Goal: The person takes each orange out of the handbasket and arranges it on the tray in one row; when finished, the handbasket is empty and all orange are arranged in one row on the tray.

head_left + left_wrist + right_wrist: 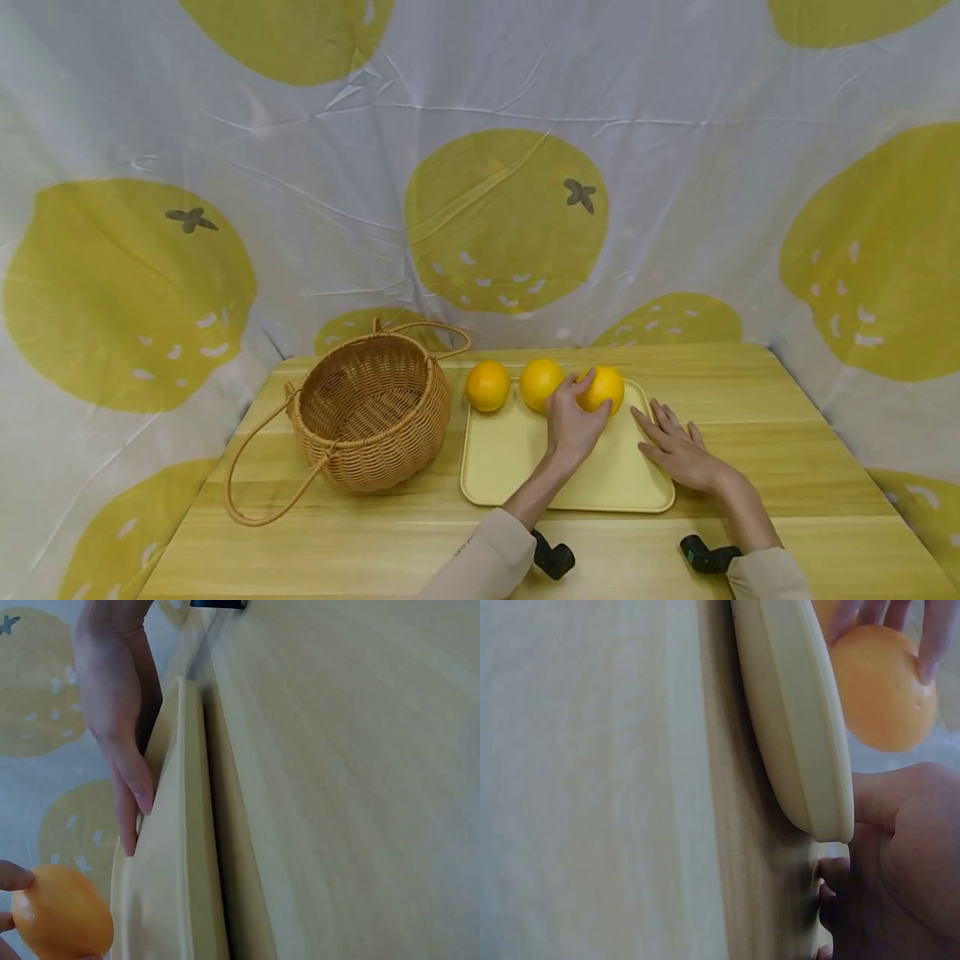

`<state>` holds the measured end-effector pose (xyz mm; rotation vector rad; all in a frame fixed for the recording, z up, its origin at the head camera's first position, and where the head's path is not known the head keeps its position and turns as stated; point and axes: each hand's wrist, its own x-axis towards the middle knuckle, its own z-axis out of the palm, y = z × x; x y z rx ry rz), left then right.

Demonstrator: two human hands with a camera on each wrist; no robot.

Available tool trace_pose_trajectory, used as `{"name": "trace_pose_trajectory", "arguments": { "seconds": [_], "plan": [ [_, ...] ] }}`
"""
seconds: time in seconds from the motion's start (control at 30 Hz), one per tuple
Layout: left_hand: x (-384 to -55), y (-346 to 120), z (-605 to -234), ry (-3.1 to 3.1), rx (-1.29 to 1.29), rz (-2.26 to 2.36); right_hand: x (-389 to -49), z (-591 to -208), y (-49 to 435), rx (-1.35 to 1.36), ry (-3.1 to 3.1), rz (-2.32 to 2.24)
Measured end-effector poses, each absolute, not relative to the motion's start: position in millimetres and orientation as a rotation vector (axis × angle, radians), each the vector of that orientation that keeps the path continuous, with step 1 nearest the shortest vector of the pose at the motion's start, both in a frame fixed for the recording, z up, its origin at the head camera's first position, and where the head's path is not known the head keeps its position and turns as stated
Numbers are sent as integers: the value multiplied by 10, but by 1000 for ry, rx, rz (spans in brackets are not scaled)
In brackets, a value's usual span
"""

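Observation:
Three oranges stand in a row along the far side of a yellow tray: a left orange, a middle orange and a right orange. My left hand grips the right orange between thumb and fingers; in the left wrist view this orange shows at the lower left. Fingers extended, my right hand rests at the tray's right edge. In the right wrist view its thumb lies over the tray's rim, and the other fingers are partly hidden.
A wicker basket stands left of the tray, its two handles folded outward; I see nothing inside it. Tray and basket share a wooden table. Behind hangs a curtain printed with lemons. Each wrist carries a black device.

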<state>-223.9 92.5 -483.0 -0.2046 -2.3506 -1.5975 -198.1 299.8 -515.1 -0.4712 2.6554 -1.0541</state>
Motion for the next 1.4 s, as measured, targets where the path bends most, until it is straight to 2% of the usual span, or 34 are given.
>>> {"name": "trace_pose_trajectory", "arguments": {
  "seconds": [0.27,0.73,1.4],
  "plan": [
    [-2253,943,-4984,-2333,-99,-1420,-1982,-5156,3005,-471,2653,-1052],
    [-2150,930,-4934,-2587,-243,-1156,-1978,-5161,2998,-469,2663,-1052],
    [-2299,1103,-5086,-2476,-138,-771,-1983,-5167,3006,-464,2662,-1070]
  ]
}}
